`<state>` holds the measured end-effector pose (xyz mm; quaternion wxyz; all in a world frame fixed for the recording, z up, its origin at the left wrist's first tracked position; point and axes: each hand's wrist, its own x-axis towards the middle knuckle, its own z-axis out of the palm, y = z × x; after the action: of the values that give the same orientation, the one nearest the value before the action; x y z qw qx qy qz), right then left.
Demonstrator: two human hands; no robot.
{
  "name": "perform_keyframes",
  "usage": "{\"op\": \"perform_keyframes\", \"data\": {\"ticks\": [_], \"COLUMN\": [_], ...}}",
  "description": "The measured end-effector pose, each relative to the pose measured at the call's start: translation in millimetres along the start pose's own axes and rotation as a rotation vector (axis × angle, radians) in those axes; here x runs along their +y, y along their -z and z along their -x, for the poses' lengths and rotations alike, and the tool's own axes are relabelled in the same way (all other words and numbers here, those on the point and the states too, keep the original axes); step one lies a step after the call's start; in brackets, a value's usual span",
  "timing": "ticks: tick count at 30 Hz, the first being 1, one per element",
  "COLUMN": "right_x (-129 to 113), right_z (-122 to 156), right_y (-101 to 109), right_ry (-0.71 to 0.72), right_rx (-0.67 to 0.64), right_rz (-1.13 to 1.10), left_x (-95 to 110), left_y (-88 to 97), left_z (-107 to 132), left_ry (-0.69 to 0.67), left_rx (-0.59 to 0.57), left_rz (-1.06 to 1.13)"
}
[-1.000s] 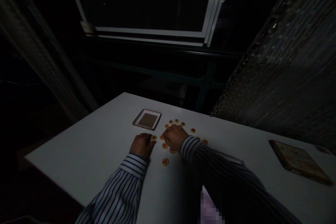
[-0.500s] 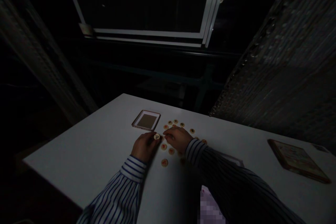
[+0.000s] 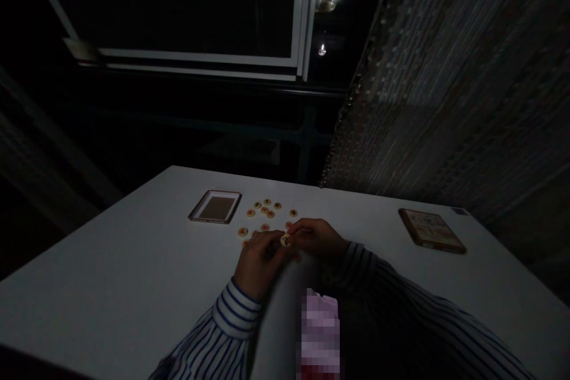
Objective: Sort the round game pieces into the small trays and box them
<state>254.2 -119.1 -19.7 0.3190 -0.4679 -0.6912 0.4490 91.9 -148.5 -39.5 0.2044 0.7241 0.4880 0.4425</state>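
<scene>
My left hand (image 3: 260, 262) is closed, its thumb and fingers gripping a round xiangqi piece (image 3: 285, 240) whose dark character faces me. My right hand (image 3: 321, 237) meets it from the right, its fingertips pinched together at the edge of that same piece. Whether further pieces lie behind the front one is hidden by my fingers. Beyond the hands, several pale round pieces with red or black characters lie scattered on the white table (image 3: 146, 273), among them a red-marked piece (image 3: 243, 231) and a dark-marked piece (image 3: 293, 213). My left fingers partly cover some of them.
A shallow open box (image 3: 218, 208) with a pale rim lies at the table's back left. On the right is a flat brown-edged box (image 3: 431, 230) with a patterned top. A beaded curtain (image 3: 401, 101) hangs behind the right side. The room is dark.
My view has swung to the right. Both hands have shifted right and nearer across the pieces, and my right fingers have come together with the piece in my left hand.
</scene>
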Motion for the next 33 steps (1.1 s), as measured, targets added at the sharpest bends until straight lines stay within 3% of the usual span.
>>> {"op": "perform_keyframes", "data": {"ticks": [5,10,13,18,22,30,33], "right_x": [6.3,6.0,13.8,31.3,32.9,27.5,26.8], "right_z": [27.8,45.1,51.9,62.9,68.2,69.8,72.0], "right_y": [25.4,39.7,43.8,47.5,52.1,60.6,58.2], "right_ry": [0.067,0.134,0.138,0.071,0.090,0.190,0.206], "right_rx": [0.057,0.054,0.075,0.122,0.124,0.096,0.155], "right_rz": [0.209,0.396,0.363,0.124,0.112,0.336,0.441], "left_x": [20.1,33.2,38.0,40.1,38.1,36.1,35.9], "left_y": [-20.2,-32.3,-37.9,-49.1,-56.6,-63.0,-64.4], "left_z": [-0.7,-4.5,-4.5,-0.8,1.5,1.4,1.8], "left_ry": [0.258,0.347,0.380,0.508,0.512,0.496,0.517], "left_rx": [-0.148,-0.243,-0.272,-0.244,-0.270,-0.361,-0.348], "left_rz": [0.330,0.466,0.493,0.568,0.564,0.578,0.615]}}
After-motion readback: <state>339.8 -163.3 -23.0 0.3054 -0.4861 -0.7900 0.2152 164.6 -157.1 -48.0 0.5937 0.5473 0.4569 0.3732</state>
